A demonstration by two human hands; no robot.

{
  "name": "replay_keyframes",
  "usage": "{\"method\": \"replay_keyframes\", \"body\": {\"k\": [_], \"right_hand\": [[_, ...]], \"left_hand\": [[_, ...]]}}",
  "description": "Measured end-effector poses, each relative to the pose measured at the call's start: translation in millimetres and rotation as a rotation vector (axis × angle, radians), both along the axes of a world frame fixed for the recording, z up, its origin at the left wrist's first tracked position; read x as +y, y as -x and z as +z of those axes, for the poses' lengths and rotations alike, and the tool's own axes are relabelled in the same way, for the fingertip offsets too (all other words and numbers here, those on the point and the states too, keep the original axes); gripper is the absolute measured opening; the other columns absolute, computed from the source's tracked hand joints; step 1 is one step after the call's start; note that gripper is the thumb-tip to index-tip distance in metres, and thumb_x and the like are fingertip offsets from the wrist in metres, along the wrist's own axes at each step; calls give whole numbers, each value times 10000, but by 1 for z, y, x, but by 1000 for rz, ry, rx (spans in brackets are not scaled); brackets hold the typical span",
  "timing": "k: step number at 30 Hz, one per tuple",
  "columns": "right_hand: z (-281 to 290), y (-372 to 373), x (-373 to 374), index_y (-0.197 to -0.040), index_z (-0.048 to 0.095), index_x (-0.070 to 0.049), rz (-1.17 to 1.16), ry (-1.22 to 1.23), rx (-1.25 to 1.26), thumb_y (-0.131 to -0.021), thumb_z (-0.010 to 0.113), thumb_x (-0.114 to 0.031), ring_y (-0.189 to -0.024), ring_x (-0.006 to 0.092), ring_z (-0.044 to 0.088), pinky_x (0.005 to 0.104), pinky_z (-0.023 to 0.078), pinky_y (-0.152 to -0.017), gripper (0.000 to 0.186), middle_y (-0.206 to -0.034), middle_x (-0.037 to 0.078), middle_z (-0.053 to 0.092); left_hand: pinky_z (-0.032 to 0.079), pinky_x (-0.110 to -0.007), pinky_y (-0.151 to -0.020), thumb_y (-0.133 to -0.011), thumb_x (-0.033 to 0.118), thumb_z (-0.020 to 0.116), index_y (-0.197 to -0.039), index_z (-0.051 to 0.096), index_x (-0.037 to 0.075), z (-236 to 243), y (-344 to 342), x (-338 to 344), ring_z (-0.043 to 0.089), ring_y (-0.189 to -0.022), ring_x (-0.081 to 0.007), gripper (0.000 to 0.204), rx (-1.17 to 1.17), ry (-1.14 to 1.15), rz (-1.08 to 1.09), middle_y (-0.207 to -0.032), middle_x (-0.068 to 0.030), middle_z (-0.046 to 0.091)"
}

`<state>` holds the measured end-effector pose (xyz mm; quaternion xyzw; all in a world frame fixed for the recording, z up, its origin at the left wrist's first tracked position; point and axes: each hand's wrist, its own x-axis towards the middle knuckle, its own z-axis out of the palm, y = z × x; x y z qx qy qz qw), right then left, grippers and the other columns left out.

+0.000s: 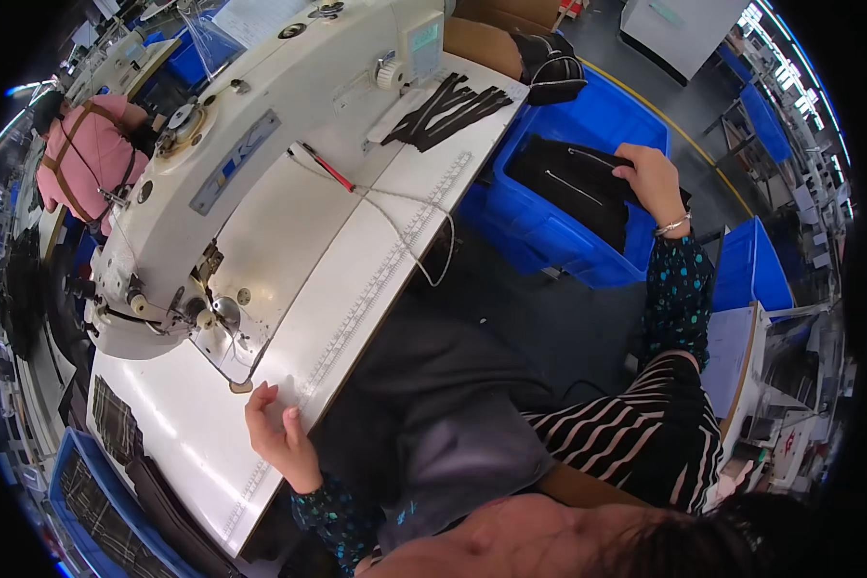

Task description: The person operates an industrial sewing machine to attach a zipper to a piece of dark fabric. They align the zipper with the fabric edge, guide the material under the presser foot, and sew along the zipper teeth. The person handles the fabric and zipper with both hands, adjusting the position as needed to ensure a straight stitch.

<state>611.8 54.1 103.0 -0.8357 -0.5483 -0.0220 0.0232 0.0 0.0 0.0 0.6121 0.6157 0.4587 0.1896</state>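
Observation:
My right hand [651, 183] reaches over a blue plastic bin [636, 109] on the right, its thumb and fingers closed on the edge of a dark fabric piece [573, 188]. Two pale zipper-like lines run across the dark fabric in the bin. By the front edge of the white sewing table [178, 424], my left hand [281, 438] is empty, fingers apart and curled slightly upward. Just beyond it is the needle end of a large white sewing machine [260, 144].
Dark zipper strips [448, 111] lie at the table's far right end. A red-handled tool [328, 166] and a looped cord [409, 241] rest nearby. Plaid fabric pieces [116, 419] sit at the left, above another blue bin [63, 462]. A person in pink [91, 159] sits beyond the machine.

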Motion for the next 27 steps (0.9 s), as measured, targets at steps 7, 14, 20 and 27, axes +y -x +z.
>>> {"method": "replay_keyframes", "body": {"k": [7,14,20,27], "right_hand": [[-124,-54,13,-1358,650,-134,163,-52,46,-713,917,-218,-1231,381,632,442,545,-989,703,-1344,123,670],[-226,-52,28,-1684,196,-466,344,580,-102,-1069,556,-283,-1626,435,166,788,431,-1088,735,-1794,131,30],[-272,-91,12,-1708,108,-424,323,456,-398,-982,717,-275,-1639,434,93,816,387,-1109,960,-1797,127,-53],[-241,-79,39,-1717,94,-383,238,573,-214,-704,973,-380,-1644,428,26,819,343,-1138,1341,-1797,125,-79]], "left_hand": [[534,-392,-979,-956,188,728,-1268,649,-53,1,-9,-1,680,-1060,-287,401,24,-3,41,-1126,-153,712],[521,-405,-947,-964,202,731,-1238,657,-48,-8,-4,-1,660,-1031,-296,378,183,-24,53,-1113,-154,695],[522,-408,-905,-991,310,710,-1227,675,-22,-11,-7,4,647,-999,-292,409,240,9,65,-1065,-141,680],[532,-413,-885,-1014,397,699,-1228,682,-7,-14,5,0,650,-967,-286,458,344,-4,110,-1029,-131,665]]}}
